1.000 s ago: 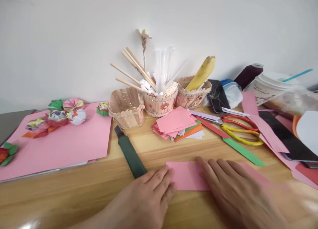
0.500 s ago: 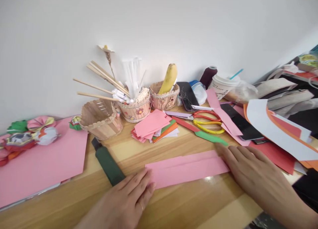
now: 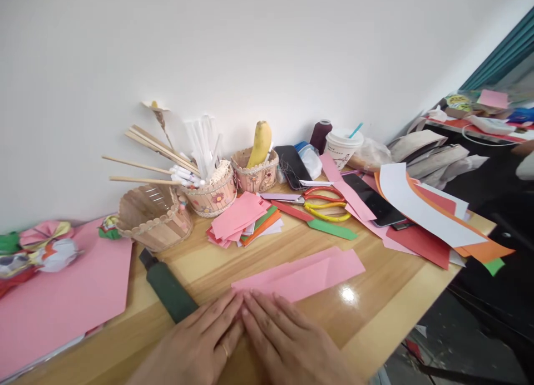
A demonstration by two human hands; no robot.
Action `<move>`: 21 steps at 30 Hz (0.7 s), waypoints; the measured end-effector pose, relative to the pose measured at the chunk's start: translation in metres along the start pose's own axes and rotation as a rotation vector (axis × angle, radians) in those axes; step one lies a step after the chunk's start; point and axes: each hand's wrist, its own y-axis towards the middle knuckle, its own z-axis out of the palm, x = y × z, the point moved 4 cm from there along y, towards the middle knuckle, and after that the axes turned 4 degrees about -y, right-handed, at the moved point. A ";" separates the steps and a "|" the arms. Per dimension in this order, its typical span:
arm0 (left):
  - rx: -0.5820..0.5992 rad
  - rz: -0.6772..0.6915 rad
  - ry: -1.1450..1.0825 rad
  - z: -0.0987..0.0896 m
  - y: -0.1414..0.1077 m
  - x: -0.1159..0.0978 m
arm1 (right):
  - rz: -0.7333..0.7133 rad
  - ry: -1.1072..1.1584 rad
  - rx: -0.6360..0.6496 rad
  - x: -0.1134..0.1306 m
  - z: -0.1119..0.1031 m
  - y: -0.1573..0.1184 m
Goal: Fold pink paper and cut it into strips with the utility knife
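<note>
My left hand [image 3: 200, 343] and right hand [image 3: 287, 340] lay flat, fingers extended, side by side, pressing the pink paper strip [image 3: 300, 274] at the worktop's [image 3: 387, 312] 6 o'clock edge.

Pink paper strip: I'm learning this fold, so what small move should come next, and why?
Probably slide the right hand rightward along the pink paper strip, pressing it flat. Both hands meet at its left end, left hand beside it, while the far end lies loose.

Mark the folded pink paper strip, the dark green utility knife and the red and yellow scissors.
folded pink paper strip [image 3: 304, 274], head view, middle of the strip.
dark green utility knife [image 3: 169, 290], head view, middle of its handle.
red and yellow scissors [image 3: 325, 204], head view, on the handle loops.
</note>
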 end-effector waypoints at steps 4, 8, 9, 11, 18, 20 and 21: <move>0.040 -0.004 -0.008 0.000 0.000 0.003 | 0.025 0.001 0.041 -0.002 0.005 -0.010; 0.041 -0.012 -0.026 -0.002 -0.001 0.003 | 0.093 -0.021 0.126 -0.022 -0.005 -0.045; 0.052 -0.019 -0.033 -0.002 -0.001 0.003 | 0.121 -0.043 0.161 -0.028 -0.007 -0.055; 0.060 -0.033 -0.047 -0.002 -0.001 0.002 | 0.197 -0.098 0.204 -0.041 -0.011 -0.075; 0.083 -0.068 -0.046 -0.002 -0.003 0.001 | 0.306 -0.193 0.223 -0.060 -0.014 -0.112; 0.102 -0.045 -0.047 -0.003 -0.002 0.002 | 0.318 -0.180 0.204 -0.060 -0.015 -0.112; 0.113 -0.049 -0.047 -0.004 -0.001 0.003 | 0.327 -0.176 0.191 -0.061 -0.015 -0.110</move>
